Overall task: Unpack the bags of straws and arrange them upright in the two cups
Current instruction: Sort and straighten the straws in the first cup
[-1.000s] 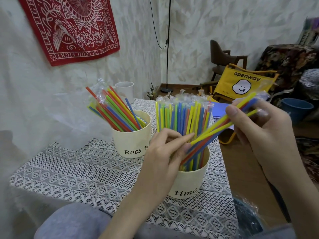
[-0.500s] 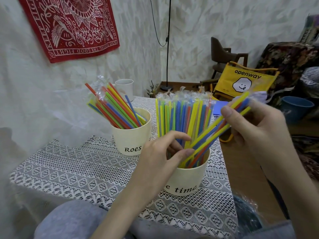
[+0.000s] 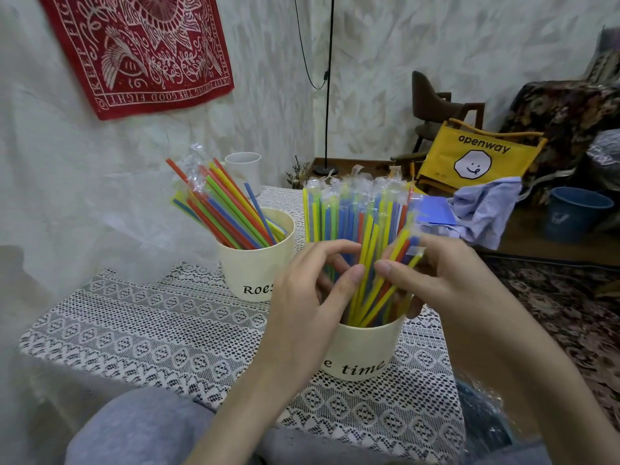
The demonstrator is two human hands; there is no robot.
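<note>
Two cream cups stand on the lace tablecloth. The near cup (image 3: 362, 350), lettered "time", holds a dense upright bunch of wrapped coloured straws (image 3: 349, 216). My right hand (image 3: 436, 280) grips a smaller bundle of straws (image 3: 385, 276) whose lower ends sit inside this cup. My left hand (image 3: 312, 297) curls its fingers round the straws at the cup's left side, thumb tip beside the bundle. The far cup (image 3: 255, 270), lettered "Roes", holds straws (image 3: 228, 209) leaning left.
A white mug (image 3: 243, 169) stands at the table's back by the wall. Crumpled plastic wrapping (image 3: 483, 411) lies at the table's near right corner. Beyond the right edge are a yellow "openway" chair (image 3: 469, 159), cloth and a blue bucket (image 3: 573, 213).
My right hand has come down and left, bringing its bundle from a slant to nearly upright in the near cup. My left hand rose slightly to meet it.
</note>
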